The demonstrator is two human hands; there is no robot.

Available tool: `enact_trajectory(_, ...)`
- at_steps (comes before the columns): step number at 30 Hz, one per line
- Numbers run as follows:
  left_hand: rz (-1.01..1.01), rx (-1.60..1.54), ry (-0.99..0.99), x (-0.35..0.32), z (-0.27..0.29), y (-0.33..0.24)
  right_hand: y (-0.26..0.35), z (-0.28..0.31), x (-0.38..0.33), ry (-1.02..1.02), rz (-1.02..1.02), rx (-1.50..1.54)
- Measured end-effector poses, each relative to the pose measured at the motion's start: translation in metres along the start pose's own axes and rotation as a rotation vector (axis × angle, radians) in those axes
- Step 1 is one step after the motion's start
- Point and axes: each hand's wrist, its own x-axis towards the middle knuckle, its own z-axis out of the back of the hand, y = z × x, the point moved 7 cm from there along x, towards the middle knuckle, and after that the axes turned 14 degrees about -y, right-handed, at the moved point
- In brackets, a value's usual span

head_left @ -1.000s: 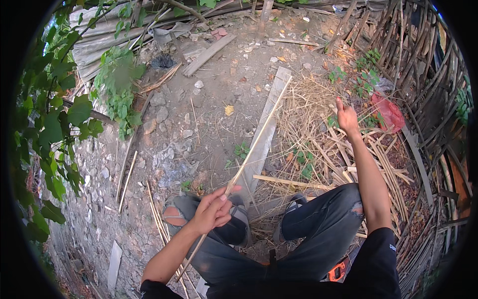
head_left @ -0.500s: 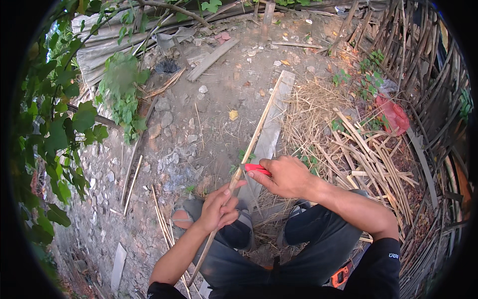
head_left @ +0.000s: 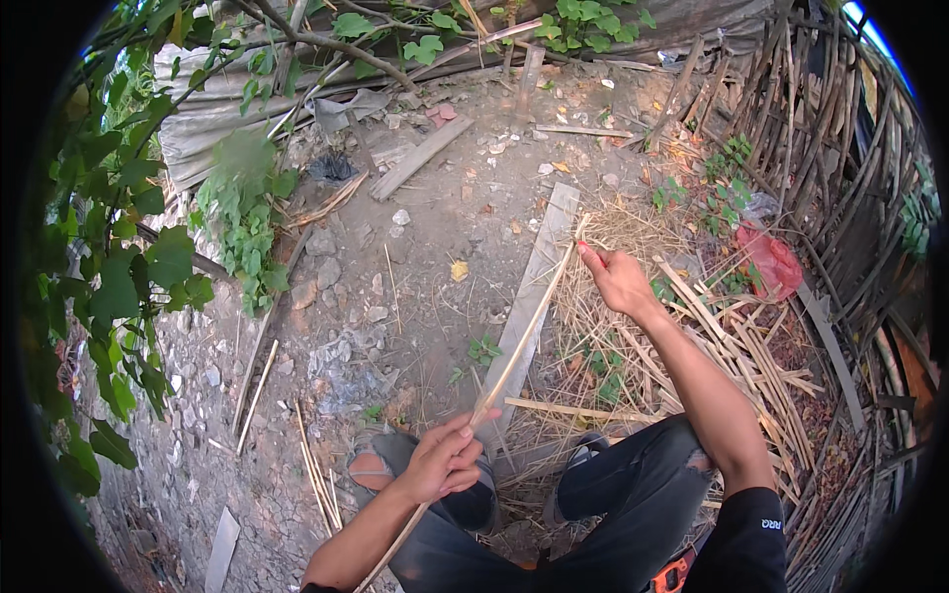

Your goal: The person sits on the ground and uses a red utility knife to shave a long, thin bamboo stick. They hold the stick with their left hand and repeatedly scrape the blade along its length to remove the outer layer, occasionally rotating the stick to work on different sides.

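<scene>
My left hand [head_left: 445,460] is closed around a long, pale split bamboo strip [head_left: 524,361], which slants from my lap up and away to the right. Near the strip's far end, my right hand [head_left: 618,282] grips a red-handled knife [head_left: 581,245]. Only a little red shows at the fingertips, and the blade cannot be made out. Beneath the strip lies a grey wooden plank [head_left: 556,222], running from between my feet outward. Another pale strip [head_left: 573,408] rests across the plank's near end, reaching toward my right knee.
Right of the plank are straw-like shavings [head_left: 618,222] and a pile of cut strips [head_left: 756,351]. Further right are a red plastic bag [head_left: 769,262] and a stick fence [head_left: 811,119]. An orange-handled tool [head_left: 672,575] lies by my right thigh. Leafy branches [head_left: 114,287] hang at left.
My right hand with the knife has slid up and away along the strip, from near my left hand to its far end. The held strip looks thinner; another strip now shows across the plank.
</scene>
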Motion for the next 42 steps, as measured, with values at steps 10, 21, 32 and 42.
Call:
enact_trajectory(10, -0.015, 0.241, 0.003, -0.001, 0.001, 0.017, -0.182, 0.029, 0.019, -0.240, -0.248, -0.159)
enact_trajectory(21, -0.273, 0.229, -0.173, 0.007, 0.009, 0.001, -0.045, 0.041, -0.035, -0.153, 0.023, 0.203)
enact_trajectory(32, -0.287, 0.204, -0.221, 0.008, 0.016, -0.002, 0.103, -0.007, -0.156, 0.271, 0.521, 0.094)
enact_trajectory(42, -0.263, 0.147, -0.213, 0.010, 0.020, 0.004, 0.113, -0.032, -0.177, 0.341, 0.585, 0.056)
